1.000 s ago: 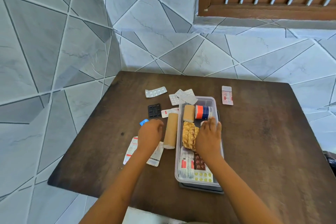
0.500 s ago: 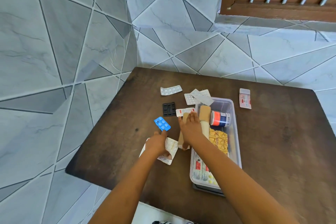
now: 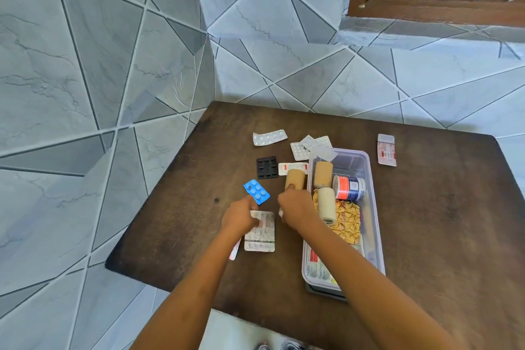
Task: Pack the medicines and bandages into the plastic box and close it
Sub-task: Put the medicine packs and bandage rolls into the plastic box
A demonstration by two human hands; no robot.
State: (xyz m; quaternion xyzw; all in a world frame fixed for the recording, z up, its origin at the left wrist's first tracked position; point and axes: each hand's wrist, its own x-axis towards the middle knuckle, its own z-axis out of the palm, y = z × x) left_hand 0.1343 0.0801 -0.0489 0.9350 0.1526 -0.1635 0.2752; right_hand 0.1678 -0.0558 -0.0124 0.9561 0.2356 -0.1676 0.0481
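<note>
The right hand (image 3: pixel 297 207) grips a tan bandage roll (image 3: pixel 295 180) just left of the plastic box (image 3: pixel 372 224). The left hand (image 3: pixel 240 217) seemingly pinches a foil strip (image 3: pixel 260 236) on the table (image 3: pixel 440 221).

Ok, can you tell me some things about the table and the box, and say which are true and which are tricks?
1. The plastic box is open, with no lid on top. True.
2. The blue pill pack is inside the box. False: it lies on the table, left of the box, by the left hand.
3. The right hand is on a brown bandage roll that sits outside the box. True.
4. All the silver pill strips are packed. False: the silver strip is on the table, beyond the box.
5. A red, white and blue jar lies in the box. True.
</note>
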